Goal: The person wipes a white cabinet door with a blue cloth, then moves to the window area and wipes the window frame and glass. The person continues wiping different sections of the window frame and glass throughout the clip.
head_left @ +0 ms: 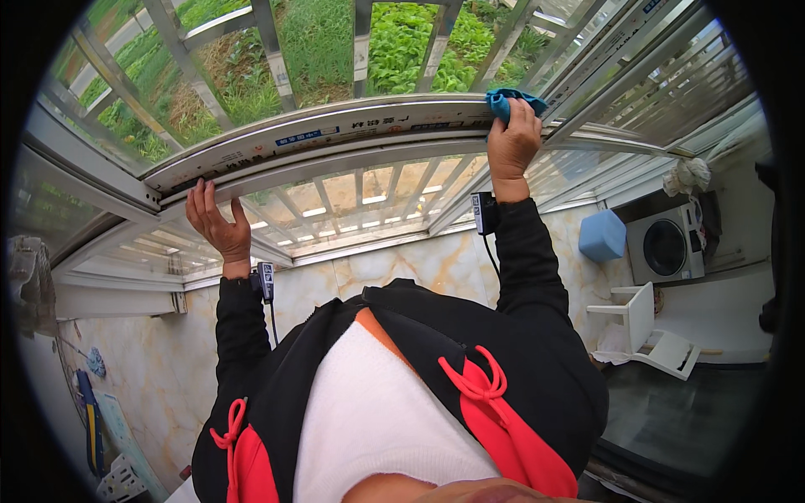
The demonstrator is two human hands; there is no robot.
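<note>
My right hand (514, 139) grips a bunched blue cloth (500, 105) against the right end of a metal window rail (352, 127). Printed protective film with writing covers much of that rail. At its left end, my left hand (217, 219) rests with fingertips over the lower lip of the frame, holding nothing. Glass panes stand above and below the rail, with metal security bars (361, 50) outside them.
A front-loading washing machine (665, 246), a blue bin (602, 234) and white stools (640, 320) stand to the right. Knotted curtains hang at both sides, one cream bundle (687, 176) at right. A mop head (95, 361) lies low on the left above the marbled tile floor (415, 264).
</note>
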